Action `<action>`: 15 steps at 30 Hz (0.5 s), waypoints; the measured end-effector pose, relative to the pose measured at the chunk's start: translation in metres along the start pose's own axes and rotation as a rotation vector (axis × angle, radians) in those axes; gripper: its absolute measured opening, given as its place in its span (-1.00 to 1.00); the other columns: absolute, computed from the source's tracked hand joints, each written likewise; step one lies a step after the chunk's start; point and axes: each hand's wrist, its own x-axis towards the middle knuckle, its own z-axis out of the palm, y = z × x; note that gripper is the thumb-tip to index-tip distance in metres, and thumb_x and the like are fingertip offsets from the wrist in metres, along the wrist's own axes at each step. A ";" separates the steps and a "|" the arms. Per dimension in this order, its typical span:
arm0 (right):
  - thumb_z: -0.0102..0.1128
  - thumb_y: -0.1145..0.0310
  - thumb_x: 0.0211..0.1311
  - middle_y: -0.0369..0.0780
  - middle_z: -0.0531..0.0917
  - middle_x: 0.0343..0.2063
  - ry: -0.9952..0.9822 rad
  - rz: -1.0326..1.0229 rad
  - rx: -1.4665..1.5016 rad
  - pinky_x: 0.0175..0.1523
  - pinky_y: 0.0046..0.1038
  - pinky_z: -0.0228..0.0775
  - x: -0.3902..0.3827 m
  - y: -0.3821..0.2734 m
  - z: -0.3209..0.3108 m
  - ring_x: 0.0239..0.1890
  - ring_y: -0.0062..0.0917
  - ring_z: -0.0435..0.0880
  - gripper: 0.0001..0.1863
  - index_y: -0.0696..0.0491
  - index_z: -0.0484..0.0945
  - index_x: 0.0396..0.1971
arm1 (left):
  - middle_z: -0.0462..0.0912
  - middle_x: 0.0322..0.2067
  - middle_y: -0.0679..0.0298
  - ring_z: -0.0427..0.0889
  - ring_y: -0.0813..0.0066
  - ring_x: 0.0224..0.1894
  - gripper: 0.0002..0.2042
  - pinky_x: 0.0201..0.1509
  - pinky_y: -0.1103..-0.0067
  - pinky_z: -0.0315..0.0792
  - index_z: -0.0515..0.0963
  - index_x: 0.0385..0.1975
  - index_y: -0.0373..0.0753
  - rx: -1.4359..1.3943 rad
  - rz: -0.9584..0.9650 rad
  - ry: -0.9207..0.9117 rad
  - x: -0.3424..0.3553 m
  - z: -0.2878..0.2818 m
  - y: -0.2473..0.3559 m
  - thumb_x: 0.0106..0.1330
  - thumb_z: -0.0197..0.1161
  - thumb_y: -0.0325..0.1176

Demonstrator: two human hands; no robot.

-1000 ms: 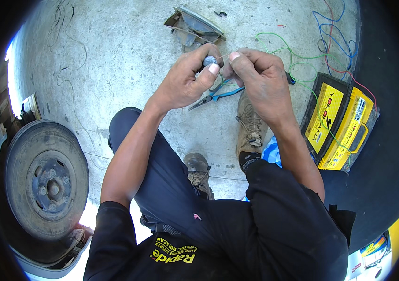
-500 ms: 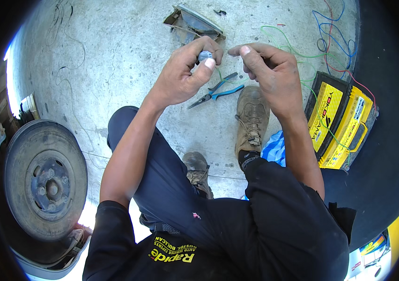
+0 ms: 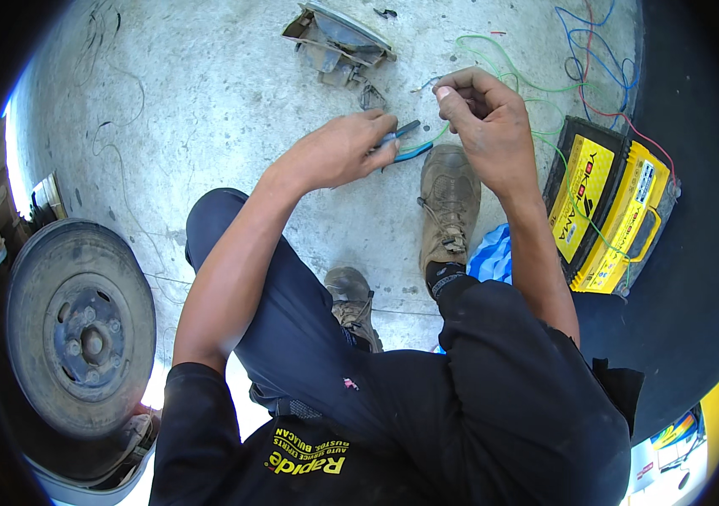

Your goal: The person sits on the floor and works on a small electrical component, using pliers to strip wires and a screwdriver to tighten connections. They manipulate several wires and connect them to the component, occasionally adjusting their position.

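My left hand (image 3: 344, 150) reaches down over blue-and-black pliers (image 3: 415, 152) lying on the concrete, in front of my shoe. Its fingers and thumb close around the pliers and hide their jaws; the two handles stick out to the right. My right hand (image 3: 488, 111) is raised to the right of them, with thumb and forefinger pinched together. From that pinch pokes a small, thin piece with a pale bluish tip (image 3: 427, 84), too small to name surely. A thin green wire (image 3: 445, 131) runs between the two hands.
A lamp housing (image 3: 338, 42) lies on the floor ahead. At right, a yellow-and-black battery (image 3: 600, 211) stands with red, blue and green wires (image 3: 591, 63) looping beyond it. A wheel (image 3: 81, 329) is at left. A blue-and-white bag (image 3: 492, 257) sits beside my shoe (image 3: 448, 202).
My left hand has come down onto the pliers, and the grey-blue piece it held is gone from it. My right hand stays about where it was, now with a thin piece showing at its fingertips.
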 end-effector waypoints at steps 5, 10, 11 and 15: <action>0.36 0.30 0.38 -0.30 0.72 -0.43 -0.035 0.036 -0.068 -0.18 -0.55 0.48 -0.006 0.001 -0.007 -0.35 -0.67 0.63 -0.79 0.15 0.71 -0.19 | 0.63 -0.27 -0.08 0.66 0.00 -0.18 -0.61 -0.08 0.18 0.51 0.48 -0.04 -0.32 -0.079 -0.136 -0.058 -0.001 -0.021 0.007 0.56 0.20 -0.04; 0.36 0.32 0.37 -0.26 0.75 -0.41 -0.116 0.014 -0.087 -0.16 -0.51 0.51 -0.005 0.004 -0.008 -0.32 -0.63 0.65 -0.80 0.14 0.72 -0.18 | 0.71 -0.21 0.02 0.72 0.21 -0.11 -0.53 -0.03 0.25 0.58 0.49 0.10 -0.25 -0.156 -0.159 -0.083 -0.006 -0.032 0.012 0.48 0.31 0.04; 0.36 0.32 0.37 -0.26 0.76 -0.40 -0.126 0.002 -0.093 -0.15 -0.50 0.52 -0.004 0.006 -0.006 -0.32 -0.63 0.66 -0.80 0.14 0.72 -0.18 | 0.72 -0.21 0.04 0.72 0.21 -0.09 -0.51 -0.01 0.26 0.58 0.50 0.11 -0.24 -0.157 -0.149 -0.088 -0.006 -0.032 0.011 0.47 0.32 0.04; 0.37 0.32 0.35 -0.27 0.77 -0.41 -0.130 -0.109 -0.111 -0.15 -0.47 0.53 -0.003 0.013 -0.002 -0.31 -0.61 0.67 -0.82 0.11 0.74 -0.20 | 0.73 -0.18 0.10 0.72 0.23 -0.07 -0.51 0.07 0.27 0.59 0.53 0.13 -0.23 -0.137 -0.074 -0.087 -0.008 -0.033 0.006 0.45 0.34 0.05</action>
